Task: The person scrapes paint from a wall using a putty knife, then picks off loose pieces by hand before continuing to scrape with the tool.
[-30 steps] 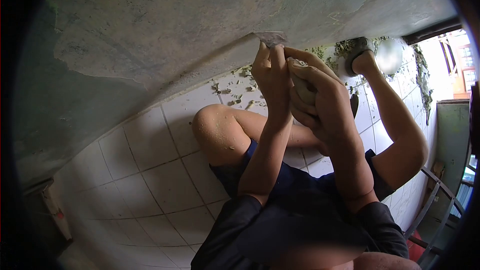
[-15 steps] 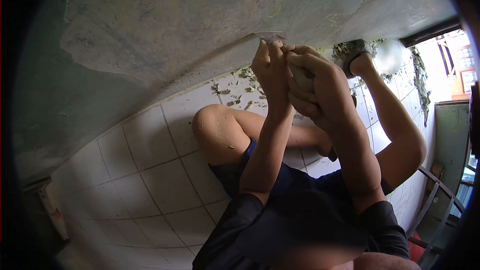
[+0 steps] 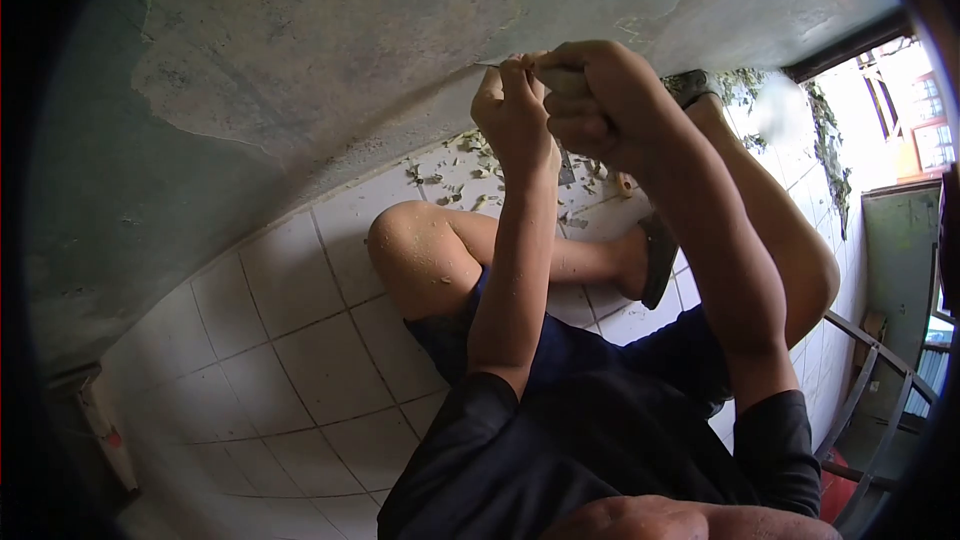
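Observation:
My left hand (image 3: 510, 120) is raised against the painted wall (image 3: 330, 50), its fingers closed round a thin, flat scraper (image 3: 487, 65). Only a narrow dark edge of the scraper shows; the fingers hide the rest. Right beside it, my right hand (image 3: 595, 100) is curled into a fist, with thumb and forefinger meeting the left fingertips at the same tool. What lies inside the right palm is hidden. Above the hands, the wall's paint is peeled in a large bare patch with ragged edges.
Paint flakes (image 3: 455, 175) litter the white tiled floor (image 3: 300, 380) along the wall's foot. A grey flat piece (image 3: 567, 170) lies among them under my hands. My bent legs (image 3: 420, 250) are below, dusted with crumbs. A metal frame (image 3: 870, 390) stands at the right, near a bright doorway.
Both hands have shifted a little left and up along the wall. The scraper's flat face showed before; now just its edge does. My right wrist has turned, its fist more side-on.

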A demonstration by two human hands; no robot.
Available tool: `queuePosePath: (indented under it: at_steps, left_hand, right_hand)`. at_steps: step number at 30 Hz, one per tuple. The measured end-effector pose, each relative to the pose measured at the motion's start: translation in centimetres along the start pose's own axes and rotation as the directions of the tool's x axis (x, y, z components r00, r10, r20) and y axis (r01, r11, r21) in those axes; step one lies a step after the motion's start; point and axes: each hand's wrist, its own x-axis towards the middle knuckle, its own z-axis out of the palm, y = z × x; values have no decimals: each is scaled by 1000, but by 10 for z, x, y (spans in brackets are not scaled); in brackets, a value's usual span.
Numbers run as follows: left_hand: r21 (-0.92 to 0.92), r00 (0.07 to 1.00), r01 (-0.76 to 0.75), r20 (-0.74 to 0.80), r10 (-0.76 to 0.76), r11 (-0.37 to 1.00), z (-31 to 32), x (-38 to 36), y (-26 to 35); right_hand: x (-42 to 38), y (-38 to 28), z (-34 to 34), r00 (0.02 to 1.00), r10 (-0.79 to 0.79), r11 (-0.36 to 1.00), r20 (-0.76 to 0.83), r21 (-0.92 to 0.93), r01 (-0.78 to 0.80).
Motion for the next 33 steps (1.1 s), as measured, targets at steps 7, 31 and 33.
queuePosePath:
  at_steps: [7,31,33]
  left_hand:
    - [-55,995,-62,69,66,997,-1,-2,0]
    - [180,989,-129,-47,139,975,-17,2,1]
    - [204,986,-158,-20,165,966,-14,0,0]
  right_hand:
    - [-15,10,6,998,-49,999,-36,-14,49]
    - [0,23,16,999,-49,999,4,-8,49]
    - [-9,22,17,998,-64,998,-10,-13,64]
